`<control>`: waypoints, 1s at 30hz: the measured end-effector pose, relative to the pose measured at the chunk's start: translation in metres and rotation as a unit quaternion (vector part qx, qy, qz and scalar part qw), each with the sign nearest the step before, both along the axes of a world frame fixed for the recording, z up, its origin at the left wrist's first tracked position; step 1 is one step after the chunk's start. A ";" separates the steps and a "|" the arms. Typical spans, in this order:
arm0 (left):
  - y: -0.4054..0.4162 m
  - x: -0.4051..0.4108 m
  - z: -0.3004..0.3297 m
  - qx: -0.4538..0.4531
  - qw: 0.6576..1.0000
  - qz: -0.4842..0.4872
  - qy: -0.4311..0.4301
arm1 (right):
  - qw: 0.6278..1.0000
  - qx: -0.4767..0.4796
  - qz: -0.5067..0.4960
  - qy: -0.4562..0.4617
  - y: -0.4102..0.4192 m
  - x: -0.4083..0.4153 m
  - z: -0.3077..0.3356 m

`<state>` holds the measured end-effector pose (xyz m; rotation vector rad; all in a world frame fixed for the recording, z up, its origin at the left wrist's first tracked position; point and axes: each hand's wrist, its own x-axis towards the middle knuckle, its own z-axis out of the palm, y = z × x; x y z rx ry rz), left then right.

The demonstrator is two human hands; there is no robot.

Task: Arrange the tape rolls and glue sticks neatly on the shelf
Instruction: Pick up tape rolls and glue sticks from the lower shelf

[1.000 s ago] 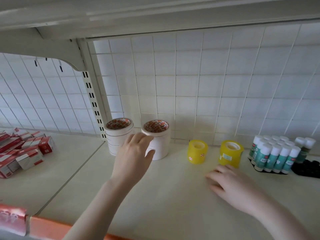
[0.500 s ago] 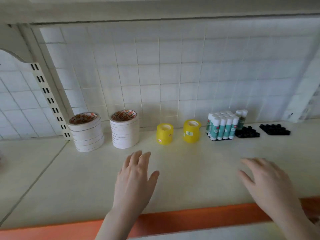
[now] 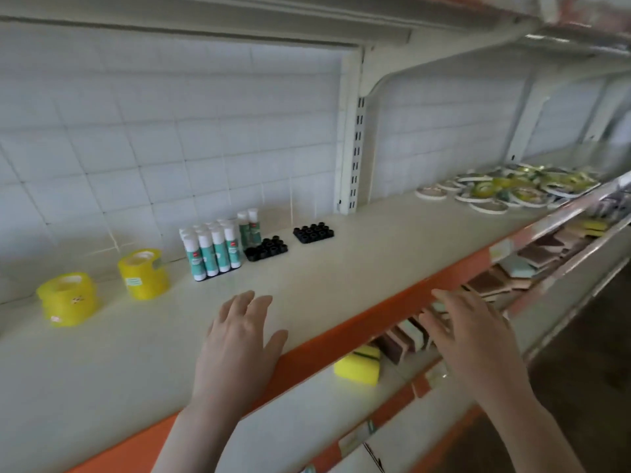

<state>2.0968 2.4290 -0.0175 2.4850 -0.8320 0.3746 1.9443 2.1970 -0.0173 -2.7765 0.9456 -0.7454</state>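
Note:
Two yellow tape stacks stand on the cream shelf (image 3: 358,268): one (image 3: 67,298) at far left, another (image 3: 144,274) to its right. Right of them, several white-capped glue sticks (image 3: 213,249) stand upright in a black holder, with two more (image 3: 249,228) behind. Two empty black holders (image 3: 266,249) (image 3: 313,232) follow. A loose heap of tape rolls (image 3: 505,191) lies far right on the adjacent shelf section. My left hand (image 3: 240,339) hovers flat, fingers spread, over the shelf front, holding nothing. My right hand (image 3: 474,336) is out past the orange edge, fingers extended and empty.
An orange strip (image 3: 341,339) runs along the shelf's front. A slotted white upright (image 3: 355,148) splits the back wall. The shelf below holds a yellow sponge (image 3: 358,367) and rows of coloured pads (image 3: 512,268).
The view has swung right: the white tape stacks have left the frame and the loose roll heap has appeared. Both hands have drawn back toward the shelf front, the right hand past its edge.

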 end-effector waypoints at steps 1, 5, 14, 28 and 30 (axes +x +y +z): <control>-0.026 -0.007 0.000 -0.003 1.000 -0.009 -0.001 | 1.000 0.006 -0.011 0.007 -0.021 -0.011 0.000; -0.141 -0.042 0.003 -0.017 0.999 -0.035 -0.001 | 0.999 0.020 -0.028 0.008 -0.120 -0.055 0.000; -0.356 -0.086 0.016 -0.019 0.997 -0.067 0.025 | 0.998 0.043 -0.044 0.011 -0.327 -0.119 0.018; -0.578 -0.019 0.020 -0.030 0.998 -0.051 -0.017 | 0.997 0.003 0.031 -0.067 -0.548 -0.018 0.011; -0.591 -0.013 0.021 -0.033 0.999 -0.028 -0.019 | 0.995 -0.018 0.055 -0.076 -0.571 0.001 0.013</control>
